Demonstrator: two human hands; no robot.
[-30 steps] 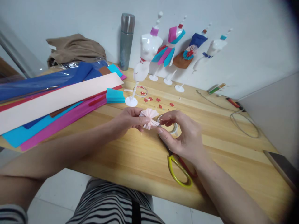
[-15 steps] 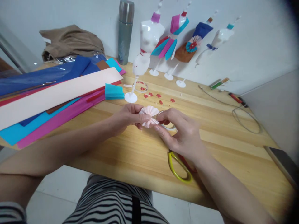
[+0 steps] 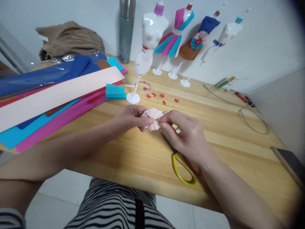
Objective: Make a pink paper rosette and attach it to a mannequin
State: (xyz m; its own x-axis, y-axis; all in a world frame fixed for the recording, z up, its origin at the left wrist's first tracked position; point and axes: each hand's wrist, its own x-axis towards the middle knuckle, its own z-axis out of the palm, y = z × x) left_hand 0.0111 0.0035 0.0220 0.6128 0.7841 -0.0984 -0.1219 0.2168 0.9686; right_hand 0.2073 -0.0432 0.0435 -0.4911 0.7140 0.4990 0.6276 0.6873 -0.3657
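Observation:
Both my hands meet over the middle of the wooden table (image 3: 143, 159). My left hand (image 3: 130, 120) pinches a small pleated pink paper fan (image 3: 152, 117) at its centre. My right hand (image 3: 186, 135) is closed in a pinch on the fan's right side, fingertips touching the paper. Under my right hand lie scissors with yellow-green handles (image 3: 182, 168), and a roll of clear tape is mostly hidden behind the fingers.
Sheets of coloured paper (image 3: 47, 101) are stacked at the left, with a folded teal piece (image 3: 115, 92). Several white mini mannequins (image 3: 146, 47) stand at the back, some dressed in paper. A steel flask (image 3: 126, 30), small red paper flowers (image 3: 162, 97), a cable (image 3: 252, 119) and pens (image 3: 225, 82) lie around.
My right hand's fingers have closed in onto the right side of the fan. The camera has tilted down a little, so the table objects sit higher in view.

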